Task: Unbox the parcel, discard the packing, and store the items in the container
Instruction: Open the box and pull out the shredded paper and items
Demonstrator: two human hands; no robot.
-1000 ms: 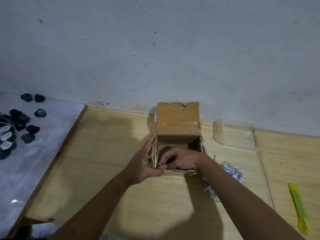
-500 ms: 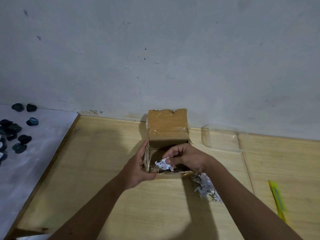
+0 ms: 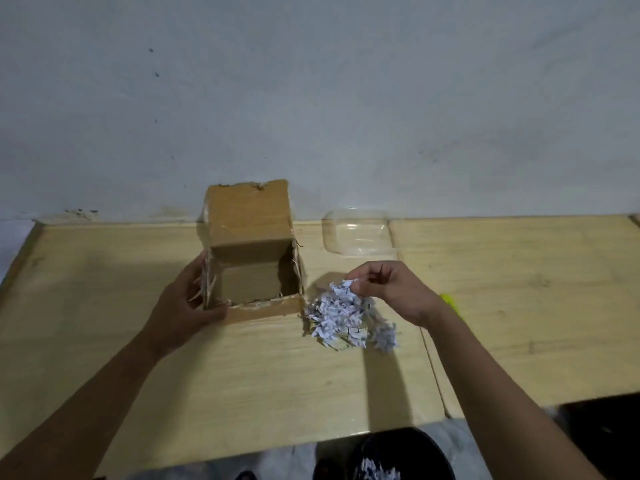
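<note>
Cardboard box (image 3: 254,268) in left hand (image 3: 183,306)'s grip; paper shreds (image 3: 341,317) pinched by right hand (image 3: 391,289), clear container (image 3: 358,235) beyond.

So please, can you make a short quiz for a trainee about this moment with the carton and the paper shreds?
1. True or false: the left hand grips the cardboard box at its left wall.
2. What does the right hand pinch?
A. a yellow cutter
B. shredded paper
C. the clear plastic container
3. Fill in: the pile of shreds lies on the table, to the ____ of the box.

Key: 1 true; 2 B; 3 right.
</note>
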